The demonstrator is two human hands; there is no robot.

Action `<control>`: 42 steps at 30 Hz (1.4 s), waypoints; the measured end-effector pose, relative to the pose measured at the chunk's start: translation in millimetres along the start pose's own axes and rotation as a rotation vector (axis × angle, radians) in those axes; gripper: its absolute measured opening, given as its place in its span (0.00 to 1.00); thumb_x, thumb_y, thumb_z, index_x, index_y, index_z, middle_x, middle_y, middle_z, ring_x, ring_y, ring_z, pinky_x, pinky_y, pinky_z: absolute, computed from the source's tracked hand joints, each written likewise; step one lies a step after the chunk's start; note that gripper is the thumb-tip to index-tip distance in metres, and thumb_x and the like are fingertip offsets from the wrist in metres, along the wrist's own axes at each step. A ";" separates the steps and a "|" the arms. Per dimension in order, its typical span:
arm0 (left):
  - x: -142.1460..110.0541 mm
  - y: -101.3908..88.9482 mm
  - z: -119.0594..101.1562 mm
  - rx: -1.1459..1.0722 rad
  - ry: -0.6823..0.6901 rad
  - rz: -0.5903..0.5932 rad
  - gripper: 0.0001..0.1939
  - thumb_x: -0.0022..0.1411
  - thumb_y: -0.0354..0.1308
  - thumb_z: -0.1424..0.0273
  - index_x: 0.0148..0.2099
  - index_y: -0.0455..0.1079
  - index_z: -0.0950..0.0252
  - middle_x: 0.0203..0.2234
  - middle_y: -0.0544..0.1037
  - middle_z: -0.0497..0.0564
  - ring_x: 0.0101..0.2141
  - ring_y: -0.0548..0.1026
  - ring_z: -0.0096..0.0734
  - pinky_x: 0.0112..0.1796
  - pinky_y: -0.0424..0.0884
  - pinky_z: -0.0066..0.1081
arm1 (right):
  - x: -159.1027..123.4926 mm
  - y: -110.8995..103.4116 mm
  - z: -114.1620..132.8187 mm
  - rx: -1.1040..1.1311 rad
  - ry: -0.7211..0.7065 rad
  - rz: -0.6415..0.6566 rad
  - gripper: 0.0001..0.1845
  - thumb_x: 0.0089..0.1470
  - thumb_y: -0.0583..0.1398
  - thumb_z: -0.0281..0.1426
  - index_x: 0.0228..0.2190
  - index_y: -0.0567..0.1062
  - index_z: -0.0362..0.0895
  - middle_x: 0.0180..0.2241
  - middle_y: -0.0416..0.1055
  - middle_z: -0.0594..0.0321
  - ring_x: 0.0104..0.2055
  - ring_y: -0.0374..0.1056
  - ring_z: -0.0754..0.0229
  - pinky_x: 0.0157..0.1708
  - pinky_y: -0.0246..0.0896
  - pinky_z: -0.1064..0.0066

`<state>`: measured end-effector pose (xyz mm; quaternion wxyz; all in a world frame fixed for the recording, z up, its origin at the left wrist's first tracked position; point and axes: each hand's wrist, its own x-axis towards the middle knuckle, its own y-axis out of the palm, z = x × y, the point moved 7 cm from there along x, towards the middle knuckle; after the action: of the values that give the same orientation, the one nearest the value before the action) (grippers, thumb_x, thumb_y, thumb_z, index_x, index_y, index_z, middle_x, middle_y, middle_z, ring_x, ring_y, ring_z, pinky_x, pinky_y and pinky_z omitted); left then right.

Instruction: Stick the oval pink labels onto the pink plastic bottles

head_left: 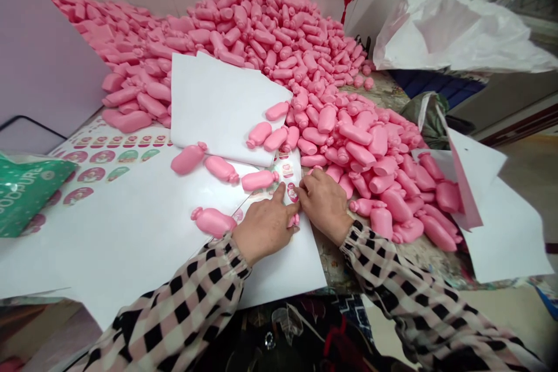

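My left hand (267,225) rests over a white sticker sheet (300,261). Its index finger reaches up to the printed labels, and a bit of a small pink bottle (293,220) shows between its thumb and fingers, mostly hidden. Close by on the right, my right hand (325,202) has its fingertips pinched at the edge of a round pink sticker (292,192) on the sheet. Loose pink bottles lie left of my hands: one bottle (259,180) just above the left hand, another bottle (213,221) beside the left wrist.
A large heap of pink bottles (270,29) covers the back and right of the table. White paper sheets (218,104) lie against it. More label sheets (102,157) and a green package (32,192) are at left. A white plastic bag (462,29) stands back right.
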<state>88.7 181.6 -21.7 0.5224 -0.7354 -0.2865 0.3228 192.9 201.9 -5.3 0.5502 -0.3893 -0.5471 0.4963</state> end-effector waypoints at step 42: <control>-56.9 13.1 1.4 -2.325 -0.337 -0.280 0.33 0.57 0.44 0.43 0.44 0.68 0.69 0.23 0.69 0.49 0.24 0.70 0.26 0.27 0.70 0.27 | -70.4 -53.7 49.7 0.672 0.136 -0.037 0.14 0.52 0.59 0.44 0.26 0.73 0.47 0.29 0.71 0.63 0.30 0.65 0.61 0.30 0.56 0.70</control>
<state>53.1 135.5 -24.6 -0.4737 -0.6797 -0.5513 -0.0988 156.7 116.8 36.6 0.6918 -0.2083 -0.3223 0.6116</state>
